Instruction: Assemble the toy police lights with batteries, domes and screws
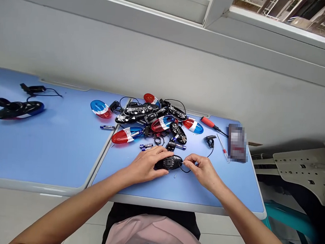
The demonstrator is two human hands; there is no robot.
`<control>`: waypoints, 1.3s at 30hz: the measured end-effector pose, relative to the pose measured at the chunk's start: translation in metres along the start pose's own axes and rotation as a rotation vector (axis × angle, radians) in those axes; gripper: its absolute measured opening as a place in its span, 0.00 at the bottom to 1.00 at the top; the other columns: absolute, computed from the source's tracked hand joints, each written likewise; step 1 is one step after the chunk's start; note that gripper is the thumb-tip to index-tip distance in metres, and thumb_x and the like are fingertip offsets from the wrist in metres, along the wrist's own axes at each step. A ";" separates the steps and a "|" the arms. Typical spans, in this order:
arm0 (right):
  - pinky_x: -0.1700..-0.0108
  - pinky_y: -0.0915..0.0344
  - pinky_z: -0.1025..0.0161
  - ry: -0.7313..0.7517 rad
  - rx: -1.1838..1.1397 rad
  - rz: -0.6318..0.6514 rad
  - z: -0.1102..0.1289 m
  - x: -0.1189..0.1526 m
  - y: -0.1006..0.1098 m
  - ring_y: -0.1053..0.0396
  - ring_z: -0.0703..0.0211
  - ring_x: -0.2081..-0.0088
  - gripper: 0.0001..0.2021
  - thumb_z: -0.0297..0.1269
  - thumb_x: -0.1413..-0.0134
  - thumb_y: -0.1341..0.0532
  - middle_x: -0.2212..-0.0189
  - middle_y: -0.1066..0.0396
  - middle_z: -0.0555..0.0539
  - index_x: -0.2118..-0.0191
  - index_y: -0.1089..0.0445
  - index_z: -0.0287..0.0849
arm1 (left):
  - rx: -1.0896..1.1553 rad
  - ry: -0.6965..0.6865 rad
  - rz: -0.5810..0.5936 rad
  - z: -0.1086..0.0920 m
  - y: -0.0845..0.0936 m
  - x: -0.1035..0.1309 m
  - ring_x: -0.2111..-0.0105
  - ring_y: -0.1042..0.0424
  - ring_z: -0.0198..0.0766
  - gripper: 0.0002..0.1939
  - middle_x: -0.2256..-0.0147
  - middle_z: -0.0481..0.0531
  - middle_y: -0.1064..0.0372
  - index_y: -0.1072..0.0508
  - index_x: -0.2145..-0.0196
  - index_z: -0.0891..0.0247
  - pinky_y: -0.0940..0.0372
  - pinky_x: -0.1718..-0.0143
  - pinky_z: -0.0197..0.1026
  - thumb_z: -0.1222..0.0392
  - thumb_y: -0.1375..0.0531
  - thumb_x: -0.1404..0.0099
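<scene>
My left hand [147,164] is wrapped over a black oval light housing [171,161], holding it down on the blue table. The housing lies with a round, ridged mount facing up. At its pointed right end, my right hand [200,169] has thumb and forefinger pinched together; what is between them is too small to make out. A thin black cable [186,171] loops from the housing under my right fingers and up to a black clip [210,139]. One small screw [175,176] lies just in front of the housing.
Behind my hands is a pile of red-and-blue lens covers [128,135], black housings [178,133] and batteries [146,146]. To the right lie a red-handled screwdriver [211,124], a thin rod [222,147] and a blurred dark object [236,143]. Another light unit [19,110] sits far left.
</scene>
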State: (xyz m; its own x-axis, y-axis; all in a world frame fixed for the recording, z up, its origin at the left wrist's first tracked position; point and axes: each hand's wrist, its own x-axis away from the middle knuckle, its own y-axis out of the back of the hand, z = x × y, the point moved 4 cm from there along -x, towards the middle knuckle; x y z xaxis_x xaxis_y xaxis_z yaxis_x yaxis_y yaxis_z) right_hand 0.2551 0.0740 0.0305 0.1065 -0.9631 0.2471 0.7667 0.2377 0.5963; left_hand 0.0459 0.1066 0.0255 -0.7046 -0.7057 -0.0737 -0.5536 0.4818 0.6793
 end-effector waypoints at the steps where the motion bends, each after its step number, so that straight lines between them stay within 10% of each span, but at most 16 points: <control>1: 0.67 0.38 0.64 -0.011 -0.008 0.007 -0.001 -0.001 -0.001 0.35 0.61 0.72 0.13 0.46 0.43 0.42 0.75 0.28 0.51 0.70 0.26 0.45 | 0.004 0.004 -0.002 0.000 0.000 0.000 0.51 0.31 0.47 0.27 0.50 0.54 0.31 0.32 0.42 0.54 0.35 0.51 0.45 0.59 0.37 0.39; 13: 0.69 0.37 0.63 -0.126 -0.360 0.038 -0.017 -0.009 -0.003 0.34 0.62 0.73 0.16 0.50 0.50 0.38 0.76 0.27 0.49 0.72 0.25 0.41 | 0.005 0.023 0.003 0.001 0.001 0.000 0.52 0.31 0.48 0.26 0.51 0.54 0.30 0.31 0.42 0.54 0.35 0.52 0.45 0.58 0.36 0.39; 23: 0.55 0.32 0.55 -0.033 -0.240 -0.207 -0.022 -0.009 -0.003 0.26 0.53 0.62 0.10 0.42 0.48 0.37 0.65 0.21 0.47 0.66 0.21 0.45 | -0.001 0.032 0.028 0.001 0.000 0.000 0.50 0.32 0.48 0.27 0.49 0.55 0.31 0.32 0.42 0.55 0.36 0.51 0.46 0.59 0.35 0.39; 39: 0.68 0.39 0.64 0.535 0.542 -0.354 0.012 0.012 -0.011 0.33 0.60 0.66 0.13 0.33 0.33 0.46 0.68 0.23 0.48 0.62 0.23 0.45 | 0.017 0.026 0.014 0.002 0.000 0.000 0.51 0.31 0.47 0.28 0.51 0.54 0.31 0.32 0.42 0.55 0.36 0.51 0.45 0.60 0.34 0.40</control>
State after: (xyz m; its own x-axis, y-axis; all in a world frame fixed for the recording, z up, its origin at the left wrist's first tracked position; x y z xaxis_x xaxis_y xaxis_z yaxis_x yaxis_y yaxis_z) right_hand 0.2403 0.0612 0.0360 0.3072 -0.8897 -0.3377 0.4154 -0.1939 0.8887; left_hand 0.0454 0.1077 0.0237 -0.7009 -0.7118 -0.0448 -0.5509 0.5004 0.6679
